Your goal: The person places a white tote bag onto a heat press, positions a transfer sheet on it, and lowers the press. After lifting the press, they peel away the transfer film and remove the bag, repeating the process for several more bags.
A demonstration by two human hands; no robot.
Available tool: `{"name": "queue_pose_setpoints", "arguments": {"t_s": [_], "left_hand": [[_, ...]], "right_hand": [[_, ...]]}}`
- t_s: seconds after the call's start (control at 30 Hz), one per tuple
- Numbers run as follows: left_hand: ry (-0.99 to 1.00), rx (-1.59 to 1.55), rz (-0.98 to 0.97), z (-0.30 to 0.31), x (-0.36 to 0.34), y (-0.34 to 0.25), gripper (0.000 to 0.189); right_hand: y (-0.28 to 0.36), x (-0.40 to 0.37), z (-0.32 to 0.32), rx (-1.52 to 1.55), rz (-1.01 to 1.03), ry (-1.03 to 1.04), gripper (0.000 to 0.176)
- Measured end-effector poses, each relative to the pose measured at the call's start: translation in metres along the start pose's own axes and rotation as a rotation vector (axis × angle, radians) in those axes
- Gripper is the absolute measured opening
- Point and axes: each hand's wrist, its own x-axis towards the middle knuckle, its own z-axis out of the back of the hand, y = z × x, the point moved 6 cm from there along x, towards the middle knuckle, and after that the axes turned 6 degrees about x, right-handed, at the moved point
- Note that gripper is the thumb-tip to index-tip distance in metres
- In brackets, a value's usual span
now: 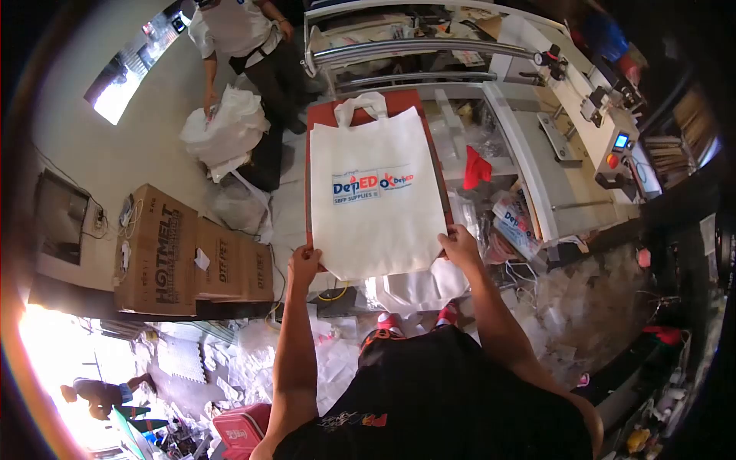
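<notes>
A white tote bag (376,230) with a blue and red "DepED" print lies flat over a reddish-brown board (399,101). Its handle loop points away from me. My left hand (304,262) pinches the bag's near left corner. At the near right corner, my right hand (458,245) grips the edge between thumb and fingers. Below the bag's near edge hangs more white bag material (418,290).
Cardboard boxes (165,249) stand at left. A co-worker (238,34) stands at the upper left beside a pile of white bags (226,126). On the right is a machine with a control panel (619,146). Scraps (330,368) litter the floor; a red cloth (477,167) lies nearby.
</notes>
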Motion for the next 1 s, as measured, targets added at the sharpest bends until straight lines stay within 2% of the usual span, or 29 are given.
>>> {"name": "queue_pose_setpoints", "arguments": {"t_s": [0.03, 0.1, 0.13, 0.17, 0.27, 0.3, 0.33, 0.37, 0.4, 0.43, 0.47, 0.5, 0.53, 0.57, 0.63, 0.67, 0.7, 0.73, 0.77, 0.8, 0.83, 0.87, 0.9, 0.93, 0.97, 1.0], "left_hand": [[0.016, -0.048, 0.005, -0.001, 0.000, 0.010, 0.042], [-0.006, -0.032, -0.017, 0.007, -0.015, 0.005, 0.036], [-0.035, -0.018, -0.045, 0.010, -0.022, 0.002, 0.031], [-0.022, -0.012, -0.037, 0.011, -0.028, 0.009, 0.031], [-0.226, -0.221, 0.018, 0.034, -0.046, 0.059, 0.026], [-0.282, -0.259, 0.060, 0.037, -0.049, 0.094, 0.026], [-0.279, -0.053, 0.074, 0.043, -0.051, 0.131, 0.028], [-0.276, 0.150, 0.078, 0.046, -0.056, 0.170, 0.030], [-0.210, 0.309, 0.057, 0.042, -0.071, 0.202, 0.031], [-0.149, 0.463, 0.030, 0.042, -0.089, 0.243, 0.032], [-0.097, 0.588, 0.021, 0.037, -0.119, 0.255, 0.033], [-0.045, 0.711, 0.006, 0.032, -0.149, 0.267, 0.035], [0.031, 0.777, -0.007, 0.024, -0.182, 0.255, 0.037], [0.076, 0.788, -0.080, 0.022, -0.207, 0.274, 0.033], [0.144, 0.749, 0.100, 0.021, -0.254, 0.294, 0.022], [0.280, 1.010, -0.231, 0.012, -0.276, 0.295, 0.018], [0.428, 1.261, -0.573, 0.008, -0.297, 0.300, 0.014], [0.435, 1.288, -0.566, 0.004, -0.303, 0.296, 0.014], [0.453, 1.001, -0.314, 0.004, -0.312, 0.292, 0.015], [0.456, 0.708, -0.069, 0.007, -0.315, 0.288, 0.016], [0.468, 0.726, -0.063, 0.011, -0.307, 0.285, 0.016], [0.828, 1.139, -0.209, -0.004, -0.307, 0.303, 0.020], [1.183, 1.538, -0.372, -0.014, -0.307, 0.331, 0.024], [1.100, 1.464, -0.296, -0.018, -0.297, 0.312, 0.025], [0.820, 1.152, 0.088, -0.018, -0.280, 0.291, 0.027], [0.537, 0.802, 0.415, -0.027, -0.264, 0.266, 0.029]], "right_hand": [[0.003, -0.006, 0.006, -0.079, 0.089, -0.081, 0.037], [0.006, -0.019, 0.029, -0.137, 0.088, -0.146, 0.036], [-0.064, 0.005, 0.040, 0.026, -0.023, -0.163, 0.035], [-0.075, -0.001, 0.055, 0.000, 0.064, -0.207, 0.029], [-0.133, -0.006, 0.093, -0.032, -0.149, -0.218, 0.025], [-0.172, 0.001, 0.106, -0.305, -0.072, -0.283, 0.027], [-0.198, 0.000, 0.119, -0.582, 0.002, -0.330, 0.029], [-0.206, -0.001, 0.120, -0.473, 0.050, -0.249, 0.039], [-0.239, 0.006, 0.123, -0.516, -0.001, -0.267, 0.044], [-0.239, 0.015, 0.120, -0.651, -0.151, -0.171, 0.045], [-0.265, 0.029, 0.115, -0.540, -0.143, -0.211, 0.051], [-0.279, 0.048, 0.106, -0.655, -0.134, -0.161, 0.052], [-0.294, 0.061, 0.090, -0.767, -0.126, -0.104, 0.053], [-0.289, 0.062, 0.084, -0.597, -0.154, -0.224, 0.053], [-0.297, 0.077, 0.062, -0.657, -0.152, -0.208, 0.059], [-0.290, 0.080, 0.053, -0.642, -0.164, -0.198, 0.059], [-0.284, 0.076, 0.048, -0.734, -0.231, -0.282, 0.054], [-0.284, 0.075, 0.044, -0.825, -0.295, -0.367, 0.049], [-0.303, 0.080, 0.035, -0.807, -0.314, -0.356, 0.049], [-0.317, 0.088, 0.032, -0.766, -0.318, -0.398, 0.041], [-0.336, 0.094, 0.031, -0.730, -0.320, -0.443, 0.033], [-0.353, 0.096, 0.031, -0.627, -0.278, -0.468, 0.020], [-0.375, 0.098, 0.035, -0.625, -0.278, -0.471, 0.020], [-0.399, 0.103, 0.037, -0.474, -0.257, -0.388, 0.017], [-0.407, 0.111, 0.038, -0.325, -0.230, -0.304, 0.015], [-0.380, 0.101, 0.052, -0.160, -0.283, -0.264, 0.014]]}}
